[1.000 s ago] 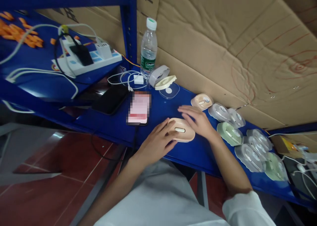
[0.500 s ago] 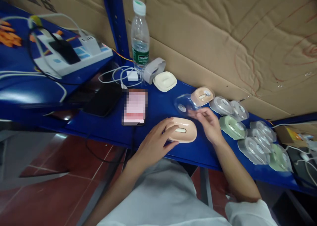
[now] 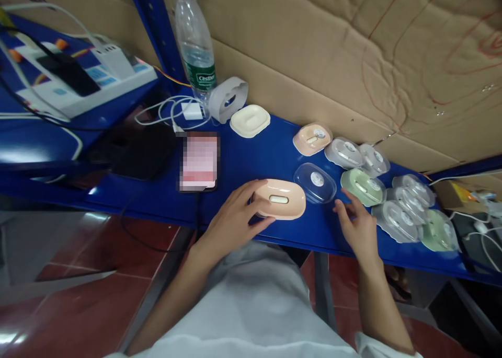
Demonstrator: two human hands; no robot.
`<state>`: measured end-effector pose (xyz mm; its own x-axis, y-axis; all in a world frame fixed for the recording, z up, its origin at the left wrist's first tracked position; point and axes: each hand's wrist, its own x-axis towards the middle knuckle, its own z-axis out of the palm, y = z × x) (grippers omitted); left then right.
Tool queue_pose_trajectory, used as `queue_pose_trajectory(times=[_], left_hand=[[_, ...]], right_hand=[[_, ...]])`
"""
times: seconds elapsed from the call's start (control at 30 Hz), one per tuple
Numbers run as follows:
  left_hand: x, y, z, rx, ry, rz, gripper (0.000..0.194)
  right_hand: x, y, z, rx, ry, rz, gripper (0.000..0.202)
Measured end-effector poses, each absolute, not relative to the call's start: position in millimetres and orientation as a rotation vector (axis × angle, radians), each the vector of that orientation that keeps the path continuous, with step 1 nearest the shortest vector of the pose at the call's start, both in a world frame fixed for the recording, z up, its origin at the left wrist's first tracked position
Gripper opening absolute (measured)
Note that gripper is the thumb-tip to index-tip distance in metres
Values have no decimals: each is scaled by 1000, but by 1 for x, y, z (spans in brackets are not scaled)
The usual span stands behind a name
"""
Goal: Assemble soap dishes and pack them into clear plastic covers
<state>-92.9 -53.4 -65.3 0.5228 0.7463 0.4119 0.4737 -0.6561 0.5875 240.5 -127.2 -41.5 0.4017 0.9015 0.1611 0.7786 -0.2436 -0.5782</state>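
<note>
My left hand (image 3: 237, 214) holds the left end of a peach oval dish (image 3: 288, 204) with a pale slot-shaped piece in its middle. Just to the right of the dish, a clear oval lid (image 3: 314, 183) with a round sticker lies on the blue table. My right hand (image 3: 356, 224) is apart from the lid, at its lower right, fingers spread and holding nothing. Near its fingertips stands a green dish under a clear cover (image 3: 364, 187). Further back are a covered peach dish (image 3: 312, 139) and a cream oval piece (image 3: 250, 121).
Several covered grey and green dishes (image 3: 396, 220) stand at the right. A phone (image 3: 199, 162), a white cable, a water bottle (image 3: 196, 49) and a grey ring-shaped part (image 3: 228, 101) are on the left. A power strip (image 3: 90, 89) lies further left. Cardboard (image 3: 282, 60) lines the back.
The clear lid has been let go and lies flat beside the dish. My right hand has moved right and toward me, its fingers now apart. My left hand stays on the dish; the view has shifted.
</note>
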Motion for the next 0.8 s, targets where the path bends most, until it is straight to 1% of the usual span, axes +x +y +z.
queue_pose_trajectory(times=[0.07,0.13,0.2,0.3,0.33,0.4,0.47,0.57,0.67,0.8], left_hand=[[-93,-53,-64,2338,1012,917,20],[-93,-53,-63,2306,1009,905,26],[-93,-53,-62,2245,1011,873,42],[-94,-53,-63,2114,1056,843,78],[-94,-53,-64,2081,1066,845,88],[-95,-53,-68,2043,1059,863,98],[-95,-53,-70,2031,1034,885,101],[-95,-53,-70,2018,1000,901,100],[-96,-53,-68,2018,973,853,99],[-97,-52,-68,2033,1001,807,88]], right_hand=[[238,-121,-41,-2070,-1653,32,62],[237,-107,-44,-1974,-1909,-24,66],[236,-91,-48,-1892,-2069,45,69],[233,-76,-49,-1783,-2055,147,64],[231,-75,-47,-1728,-2060,163,63],[222,-79,-41,-1589,-2145,207,64],[211,-88,-35,-1446,-2293,287,66],[196,-98,-30,-1336,-2450,384,69],[186,-97,-31,-1289,-2521,365,69],[181,-90,-35,-1260,-2574,294,66]])
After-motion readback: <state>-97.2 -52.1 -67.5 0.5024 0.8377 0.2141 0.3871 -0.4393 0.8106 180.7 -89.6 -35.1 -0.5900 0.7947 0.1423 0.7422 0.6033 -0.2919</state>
